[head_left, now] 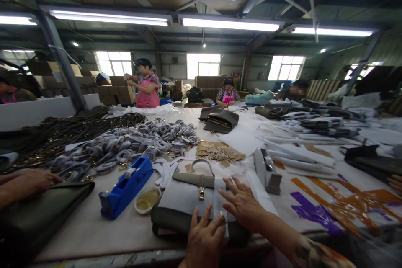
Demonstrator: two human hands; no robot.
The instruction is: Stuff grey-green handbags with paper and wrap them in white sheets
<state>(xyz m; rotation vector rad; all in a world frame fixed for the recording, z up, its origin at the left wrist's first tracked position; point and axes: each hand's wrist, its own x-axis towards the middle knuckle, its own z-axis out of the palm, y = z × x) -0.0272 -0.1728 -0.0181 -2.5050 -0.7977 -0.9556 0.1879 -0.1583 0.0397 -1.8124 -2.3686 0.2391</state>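
A dark olive handbag (176, 222) lies in front of me, its short handle (201, 162) toward the far side. White wrapping paper (179, 197) covers part of its front, around a gold clasp (201, 193). My left hand (205, 234) rests on the lower front of the bag with its fingers spread. Flat on the paper at the bag's right half lies my right hand (240, 203), fingers also apart. Between the hands runs a clear, shiny strip (220, 197) that looks like tape. Neither hand grips anything.
Left of the bag stand a blue tape dispenser (127, 186) and a small round dish (147, 200). A grey tape dispenser (267, 171) is at the right. Behind are wrapped straps (141, 142) and brown tags (220, 153). Another person's hand (29, 182) touches a bag at far left.
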